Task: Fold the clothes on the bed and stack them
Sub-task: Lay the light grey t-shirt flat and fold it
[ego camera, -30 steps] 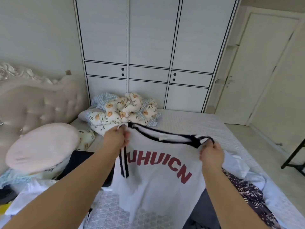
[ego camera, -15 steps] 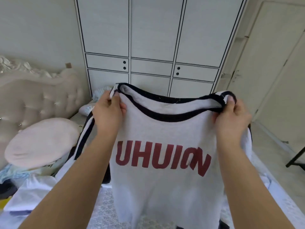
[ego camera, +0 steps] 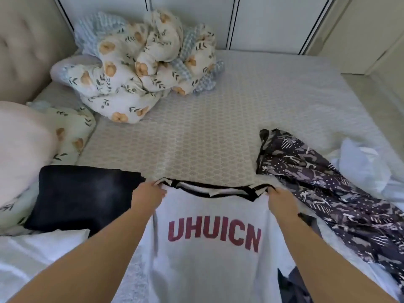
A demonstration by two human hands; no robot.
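Head view: both hands, left (ego camera: 147, 196) and right (ego camera: 282, 200), pinch white shirt (ego camera: 209, 265) shoulders over bed (ego camera: 218, 138).

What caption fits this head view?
Both hands, left hand and right hand, hold white red-lettered T-shirt over patterned bed.

White panelled wardrobe (ego camera: 190, 20) behind bed (ego camera: 218, 132); tufted beige headboard (ego camera: 26, 51) left; pale floor (ego camera: 380, 99), perhaps tiled, right.

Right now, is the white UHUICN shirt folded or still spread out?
Spread, not folded: the white shirt hangs open, lettering facing up, left hand and right hand gripping its shoulders.
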